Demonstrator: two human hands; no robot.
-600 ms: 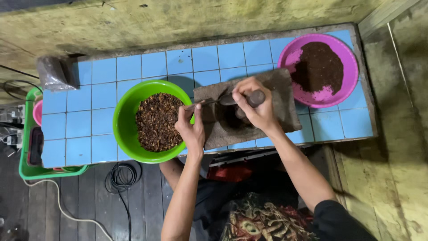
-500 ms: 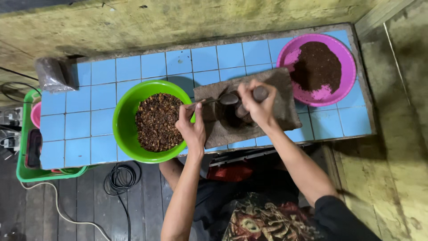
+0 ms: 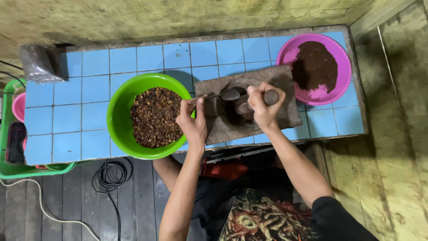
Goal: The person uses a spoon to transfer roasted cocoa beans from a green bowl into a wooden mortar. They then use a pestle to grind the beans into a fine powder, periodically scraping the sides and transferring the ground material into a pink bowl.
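Observation:
A flat grey stone mortar (image 3: 285, 80) lies on the blue tiled counter (image 3: 80, 98). My right hand (image 3: 263, 109) grips a stone pestle (image 3: 269, 97) tilted into the mortar's dark hollow. My left hand (image 3: 192, 121) holds a metal spoon (image 3: 226, 94) whose bowl hovers over the mortar's left side. Left of the mortar stands a green bowl (image 3: 119, 107) filled with dark brown dried spices. A pink bowl (image 3: 341, 62) with dark ground powder sits at the right.
A clear plastic bag (image 3: 38, 64) of dark stuff lies at the counter's far left corner. A green crate (image 3: 9, 165) with a pink container (image 3: 18, 107) stands left of the counter. A black cable coil (image 3: 110, 175) and a white cord (image 3: 40, 207) lie on the wooden floor.
My right hand has shifted the pestle slightly right and lower in the mortar. The spoon in my left hand has stayed over the mortar.

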